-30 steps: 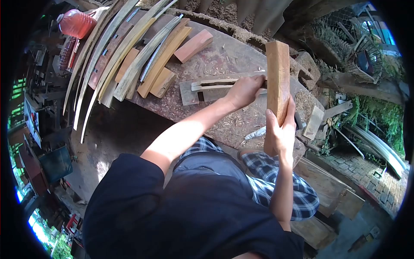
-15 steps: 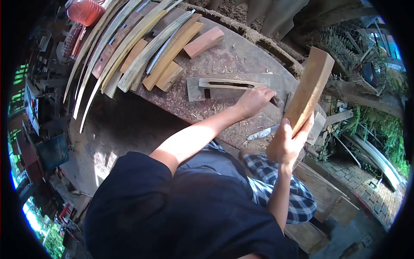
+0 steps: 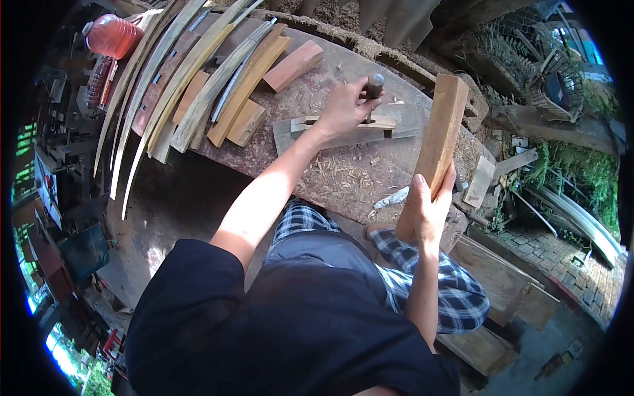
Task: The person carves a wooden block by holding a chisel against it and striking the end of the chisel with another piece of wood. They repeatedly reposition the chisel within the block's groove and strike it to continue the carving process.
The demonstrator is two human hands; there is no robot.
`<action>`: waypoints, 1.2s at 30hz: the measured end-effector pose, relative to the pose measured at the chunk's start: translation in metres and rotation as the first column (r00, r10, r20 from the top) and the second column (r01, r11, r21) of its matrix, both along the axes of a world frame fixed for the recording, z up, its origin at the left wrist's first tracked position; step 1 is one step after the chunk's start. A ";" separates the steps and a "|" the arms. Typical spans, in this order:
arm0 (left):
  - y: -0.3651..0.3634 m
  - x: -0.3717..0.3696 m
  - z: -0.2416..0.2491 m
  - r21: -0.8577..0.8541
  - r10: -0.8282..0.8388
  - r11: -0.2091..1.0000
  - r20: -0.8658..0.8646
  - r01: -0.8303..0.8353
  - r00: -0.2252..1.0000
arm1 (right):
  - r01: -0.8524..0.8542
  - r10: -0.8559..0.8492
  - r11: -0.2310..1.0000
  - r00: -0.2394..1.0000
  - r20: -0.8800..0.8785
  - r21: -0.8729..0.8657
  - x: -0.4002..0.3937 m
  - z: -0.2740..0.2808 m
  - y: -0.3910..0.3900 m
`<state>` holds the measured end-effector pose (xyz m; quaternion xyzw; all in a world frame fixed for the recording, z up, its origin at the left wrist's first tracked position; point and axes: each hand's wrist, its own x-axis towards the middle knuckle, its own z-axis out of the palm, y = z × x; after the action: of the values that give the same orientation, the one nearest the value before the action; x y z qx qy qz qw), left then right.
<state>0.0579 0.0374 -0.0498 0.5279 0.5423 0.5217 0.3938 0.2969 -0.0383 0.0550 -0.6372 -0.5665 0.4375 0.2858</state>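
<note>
The chisel (image 3: 375, 85) now stands upright at slotted wood (image 3: 386, 121).

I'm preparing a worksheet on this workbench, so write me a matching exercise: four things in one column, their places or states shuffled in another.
Things:
1. left hand
2. red bottle
3. right hand
4. reddish block

Places or states:
A. left of the curved strips
B. lying on the bench
C. around a tool handle
D. gripping a long wooden block

Pairs: 1-C, 2-A, 3-D, 4-B
</note>
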 end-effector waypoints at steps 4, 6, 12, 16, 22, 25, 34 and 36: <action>0.002 0.015 -0.012 0.057 -0.025 0.998 -0.165 0.035 0.986 | 0.008 -0.008 1.000 1.000 -0.028 -0.028 -0.003 0.008 -0.001; 0.003 0.021 -0.002 0.030 -0.063 0.997 -0.189 0.070 0.980 | -0.061 0.055 0.988 0.998 0.043 0.141 -0.003 0.015 0.004; -0.004 0.040 0.006 0.178 -0.051 0.978 -0.306 0.110 0.951 | -0.045 0.091 0.896 0.992 -0.083 0.443 -0.029 0.047 0.014; -0.009 0.040 -0.009 0.003 -0.148 0.987 -0.373 0.160 0.916 | -0.217 0.199 0.976 0.897 0.393 0.000 -0.019 0.023 0.021; -0.018 0.048 -0.015 0.142 -0.086 0.978 -0.391 0.152 0.917 | -0.122 0.089 0.924 0.990 0.108 0.362 -0.023 0.029 0.017; -0.021 0.054 -0.011 0.056 -0.161 0.978 -0.411 0.201 0.897 | -0.279 0.254 0.960 0.890 0.379 0.013 -0.026 0.015 0.018; 0.001 0.007 0.012 0.034 0.066 0.997 -0.133 -0.062 0.989 | -0.119 0.115 0.992 0.990 0.077 0.051 -0.008 0.012 0.005; 0.006 0.006 0.009 0.121 0.052 0.991 -0.024 -0.049 0.998 | -0.109 0.107 0.993 0.993 0.043 0.049 -0.004 0.007 0.004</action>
<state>0.0635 0.0430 -0.0412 0.5437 0.5282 0.5560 0.3408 0.2927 -0.0339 0.0615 -0.6070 -0.6168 0.4246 0.2663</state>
